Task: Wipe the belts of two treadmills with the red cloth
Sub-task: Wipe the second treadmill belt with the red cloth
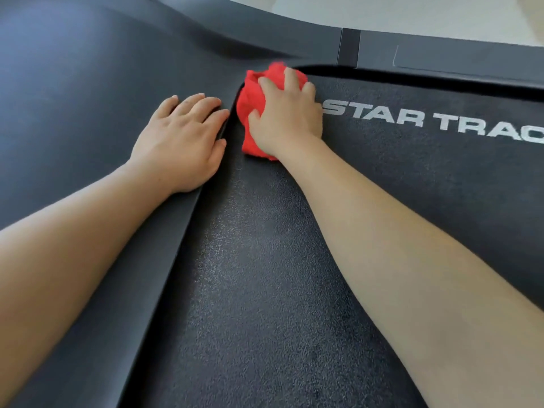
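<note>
From my remote station I look down on the dark, grainy belt [265,275] of one treadmill, which fills the view from 6 o'clock up to the middle. The red cloth [250,92] is bunched into a wad and lies on the belt a little above the centre, toward 12 o'clock, at the belt's left edge. The right hand [287,119] lies on top of it. Its fingers are spread and bent down over the wad, the thumb is pressed into the side of the cloth at 9 o'clock, and so the hand grips the cloth and holds it against the belt. Red fabric shows beyond the fingertips at 12 o'clock and under the wrist at 6 o'clock. The left hand [182,136] holds nothing. It rests flat, palm down, with straight fingers close together, on the smooth side rail [73,113] at 9 o'clock from the cloth, and its fingertips reach the inner edge of the rail, just beside the cloth but apart from it. At 3 o'clock from the right hand I read the white lettering "STAR TRAC" [412,120] printed on the belt; it runs out of view. Past the cloth, toward 1 o'clock, a smooth dark end cover [441,54] crosses the belt, and a pale floor [382,10] shows behind it.
</note>
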`<state>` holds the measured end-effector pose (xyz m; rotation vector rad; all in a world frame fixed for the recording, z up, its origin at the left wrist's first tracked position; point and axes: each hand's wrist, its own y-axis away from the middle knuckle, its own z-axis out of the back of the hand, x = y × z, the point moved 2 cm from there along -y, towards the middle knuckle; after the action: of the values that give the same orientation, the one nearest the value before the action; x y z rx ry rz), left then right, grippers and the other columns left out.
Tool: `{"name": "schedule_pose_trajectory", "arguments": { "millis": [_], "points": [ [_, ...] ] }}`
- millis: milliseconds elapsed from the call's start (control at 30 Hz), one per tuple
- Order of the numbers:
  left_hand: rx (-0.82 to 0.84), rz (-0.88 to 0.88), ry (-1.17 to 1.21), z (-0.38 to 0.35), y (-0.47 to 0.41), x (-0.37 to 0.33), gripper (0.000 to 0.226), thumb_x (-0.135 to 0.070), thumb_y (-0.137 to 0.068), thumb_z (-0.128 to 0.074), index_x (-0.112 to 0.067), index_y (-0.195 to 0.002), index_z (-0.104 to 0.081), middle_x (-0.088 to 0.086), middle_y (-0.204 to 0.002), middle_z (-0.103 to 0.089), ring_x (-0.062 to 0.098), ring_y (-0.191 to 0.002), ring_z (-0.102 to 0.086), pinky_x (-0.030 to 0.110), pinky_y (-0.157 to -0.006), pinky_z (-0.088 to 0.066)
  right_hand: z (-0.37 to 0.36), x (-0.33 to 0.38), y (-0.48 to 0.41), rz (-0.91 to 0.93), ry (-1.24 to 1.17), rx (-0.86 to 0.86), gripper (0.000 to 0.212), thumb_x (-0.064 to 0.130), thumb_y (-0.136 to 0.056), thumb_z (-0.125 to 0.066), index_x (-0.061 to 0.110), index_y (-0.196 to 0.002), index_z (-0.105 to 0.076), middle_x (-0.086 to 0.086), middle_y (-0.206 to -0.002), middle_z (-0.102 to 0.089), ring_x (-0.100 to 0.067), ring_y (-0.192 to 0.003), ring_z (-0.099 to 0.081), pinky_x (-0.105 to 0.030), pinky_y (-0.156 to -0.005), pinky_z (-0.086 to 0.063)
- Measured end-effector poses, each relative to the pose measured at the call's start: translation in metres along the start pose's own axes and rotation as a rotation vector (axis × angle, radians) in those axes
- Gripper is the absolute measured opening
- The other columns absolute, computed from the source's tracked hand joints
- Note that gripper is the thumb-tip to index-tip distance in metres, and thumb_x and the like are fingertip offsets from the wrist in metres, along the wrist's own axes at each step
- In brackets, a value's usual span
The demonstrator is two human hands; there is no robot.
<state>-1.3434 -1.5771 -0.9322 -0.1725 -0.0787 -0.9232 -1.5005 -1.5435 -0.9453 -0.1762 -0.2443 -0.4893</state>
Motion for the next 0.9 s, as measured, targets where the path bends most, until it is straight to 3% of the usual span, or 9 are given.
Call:
{"name": "schedule_pose_trajectory", "arguments": {
  "millis": [300, 500, 633, 767, 900],
  "points": [
    [0.084, 0.029, 0.041, 0.012, 0.020, -0.011, 0.052, -0.029, -0.093, -0.043, -0.011, -0.141, -0.036, 0.009, -0.150, -0.032, 0.026, -0.141, -0.022, 0.043, -0.115, -0.012, 0.017, -0.007, 0.135, 0.083, -0.010, 0.001, 0.056, 0.045, -0.089, -0.048, 0.035, -0.142, -0.033, -0.005, -0.153, -0.020, -0.033, -0.127, -0.031, -0.044, -0.092, -0.039],
    [0.140, 0.052, 0.006, 0.027, 0.123, -0.030, 0.056, -0.040, -0.095, -0.035, -0.010, -0.143, -0.035, 0.006, -0.151, -0.032, 0.025, -0.141, -0.026, 0.048, -0.114, -0.015, 0.022, -0.002, 0.243, 0.168, -0.042, 0.003, 0.059, 0.044, -0.083, -0.057, 0.032, -0.139, -0.041, -0.010, -0.152, -0.028, -0.037, -0.128, -0.033, -0.045, -0.086, -0.043],
    [0.185, 0.083, -0.032, 0.037, 0.185, -0.046, 0.066, -0.046, -0.089, -0.020, -0.012, -0.143, -0.036, 0.004, -0.150, -0.034, 0.026, -0.140, -0.029, 0.049, -0.113, -0.018, 0.020, 0.003, 0.225, 0.156, -0.087, 0.026, 0.056, 0.045, -0.087, -0.052, 0.033, -0.140, -0.038, -0.008, -0.153, -0.023, -0.037, -0.129, -0.029, -0.046, -0.090, -0.039],
    [0.153, 0.124, -0.038, 0.035, 0.194, -0.050, 0.061, -0.041, -0.090, -0.020, -0.015, -0.142, -0.038, 0.002, -0.149, -0.036, 0.024, -0.139, -0.031, 0.047, -0.113, -0.019, 0.013, 0.021, 0.168, 0.163, -0.092, 0.062, 0.051, 0.043, -0.091, -0.047, 0.031, -0.139, -0.038, -0.008, -0.155, -0.018, -0.036, -0.131, -0.027, -0.046, -0.098, -0.034],
    [0.107, 0.103, -0.025, 0.032, 0.193, -0.049, 0.057, -0.036, -0.090, -0.024, -0.014, -0.140, -0.040, 0.003, -0.147, -0.039, 0.025, -0.137, -0.034, 0.047, -0.112, -0.020, 0.009, 0.032, 0.170, 0.136, -0.042, 0.053, 0.051, 0.043, -0.090, -0.048, 0.031, -0.139, -0.038, -0.008, -0.154, -0.020, -0.035, -0.130, -0.030, -0.046, -0.096, -0.035]
  ]
}}
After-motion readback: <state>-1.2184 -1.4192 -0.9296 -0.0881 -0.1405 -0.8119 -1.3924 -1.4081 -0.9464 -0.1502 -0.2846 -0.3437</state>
